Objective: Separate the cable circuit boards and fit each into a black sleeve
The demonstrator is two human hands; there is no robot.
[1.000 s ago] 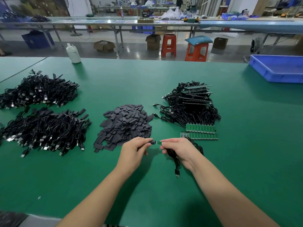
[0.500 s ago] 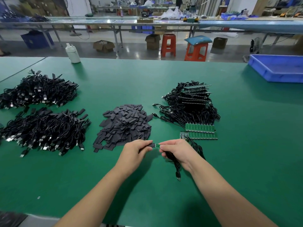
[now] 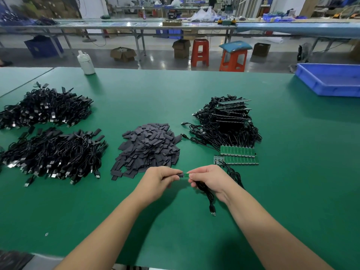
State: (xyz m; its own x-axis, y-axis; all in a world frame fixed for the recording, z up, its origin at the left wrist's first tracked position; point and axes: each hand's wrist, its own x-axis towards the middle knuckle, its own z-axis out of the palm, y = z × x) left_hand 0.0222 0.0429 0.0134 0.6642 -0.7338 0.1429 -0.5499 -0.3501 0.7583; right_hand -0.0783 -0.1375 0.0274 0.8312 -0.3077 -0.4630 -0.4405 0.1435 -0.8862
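My left hand pinches a black sleeve whose open end sits over one end of a small green circuit board. My right hand pinches the board's other end, and its black cable hangs from that hand with the USB plug lying on the mat. Behind my hands lies a heap of loose black sleeves. To the right, green board strips lie in front of a tangle of unseparated cables.
Two heaps of black cables with sleeved ends lie at the left. A white bottle stands at the far edge and a blue tray at the far right. Stools and benches stand beyond the green table.
Both hands have stayed nearly in place over the mat. Sleeve and board remain end to end between the fingers, with the sleeve a little further over the board.
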